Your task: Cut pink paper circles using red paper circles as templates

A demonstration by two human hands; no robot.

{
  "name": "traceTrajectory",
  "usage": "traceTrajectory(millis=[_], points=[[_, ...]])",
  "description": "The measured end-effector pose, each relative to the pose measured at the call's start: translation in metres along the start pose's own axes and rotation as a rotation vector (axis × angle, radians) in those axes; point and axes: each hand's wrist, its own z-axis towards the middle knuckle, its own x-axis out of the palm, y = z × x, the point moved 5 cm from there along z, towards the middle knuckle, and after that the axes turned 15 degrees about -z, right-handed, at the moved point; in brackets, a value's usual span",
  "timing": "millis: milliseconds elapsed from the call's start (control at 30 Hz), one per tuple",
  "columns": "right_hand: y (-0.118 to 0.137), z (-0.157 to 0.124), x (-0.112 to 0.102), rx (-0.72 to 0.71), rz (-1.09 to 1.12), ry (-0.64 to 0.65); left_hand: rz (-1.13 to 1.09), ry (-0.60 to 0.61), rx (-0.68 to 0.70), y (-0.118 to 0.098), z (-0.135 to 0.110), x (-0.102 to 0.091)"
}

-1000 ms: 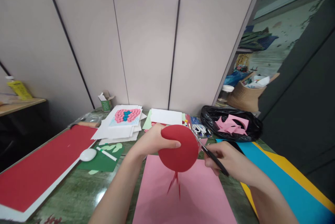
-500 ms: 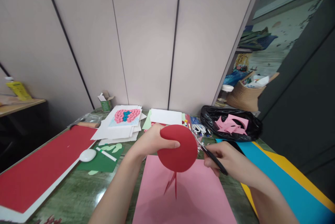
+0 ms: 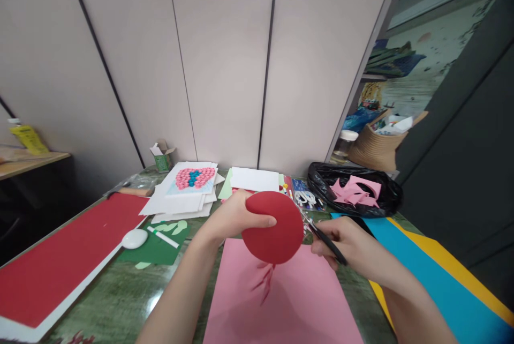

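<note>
A: "What fills the left of the frame?"
B: "A yellow bottle (image 3: 31, 139) on a wooden surface (image 3: 38, 164) at the edge, and below it a long red sheet (image 3: 72, 247) with a white border."
A: "And right of that sheet?"
B: "A white oval piece (image 3: 134, 238), then a white marker (image 3: 163, 237) on dark green paper (image 3: 156, 254). Above them, white sheets (image 3: 176, 203) carry a pink-and-blue picture (image 3: 195, 177), with a small open box (image 3: 163, 162) behind, to the left."
A: "The right side?"
B: "A black bag (image 3: 322, 172) holding pink scraps (image 3: 368, 185), a blue sheet (image 3: 437, 274) overlapping a yellow one (image 3: 433, 250) toward the lower right, and higher up a woven basket (image 3: 373, 148) beside a white-lidded jar (image 3: 345, 144)."
A: "Behind?"
B: "Pale cabinet doors (image 3: 225, 65) across the upper middle."
</note>
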Motion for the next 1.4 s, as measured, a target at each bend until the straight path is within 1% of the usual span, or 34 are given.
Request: traceTrajectory(millis=[100,167,233,300,400,533,667,733,833,933,1000,1067,1200,1300,1400], points=[[-0.001,0.001,-0.003,0.011,0.025,-0.046,-0.047,-0.029,0.011,0.000,0.000,-0.003],[-0.002,0.002,-0.008,0.021,0.036,-0.105,-0.122,-0.080,0.041,-0.001,0.000,-0.007],[-0.004,0.004,-0.013,0.040,0.040,-0.163,-0.238,-0.170,0.093,-0.002,0.001,-0.013],[-0.007,0.007,-0.014,0.060,0.044,-0.185,-0.369,-0.286,0.164,-0.001,0.003,-0.020],[-0.010,0.012,-0.007,0.069,0.041,-0.143,-0.557,-0.429,0.291,0.000,0.005,-0.031],[-0.011,0.020,0.008,0.039,-0.065,-0.051,-0.740,-0.529,0.420,0.000,0.005,-0.039],[-0.008,0.032,0.031,-0.066,-0.227,0.132,-0.777,-0.562,0.451,-0.002,0.003,-0.042],[-0.007,0.039,0.045,-0.113,-0.258,0.191,-0.778,-0.562,0.447,-0.002,0.002,-0.042],[-0.006,0.050,0.068,-0.168,-0.266,0.225,-0.784,-0.559,0.460,-0.003,0.002,-0.042],[-0.003,0.057,0.090,-0.238,-0.225,0.251,-0.774,-0.568,0.479,-0.003,0.002,-0.043],[-0.005,0.061,0.102,-0.233,-0.204,0.277,-0.764,-0.570,0.487,-0.002,0.002,-0.043],[-0.010,0.064,0.109,-0.211,-0.196,0.266,-0.761,-0.567,0.492,-0.002,0.002,-0.043],[-0.023,0.072,0.110,-0.128,-0.136,0.223,-0.761,-0.585,0.478,-0.002,0.002,-0.042],[-0.031,0.075,0.110,-0.069,-0.040,0.271,-0.751,-0.608,0.470,-0.003,0.001,-0.042],[-0.033,0.075,0.109,-0.053,0.064,0.303,-0.749,-0.604,0.476,-0.004,0.000,-0.043]])
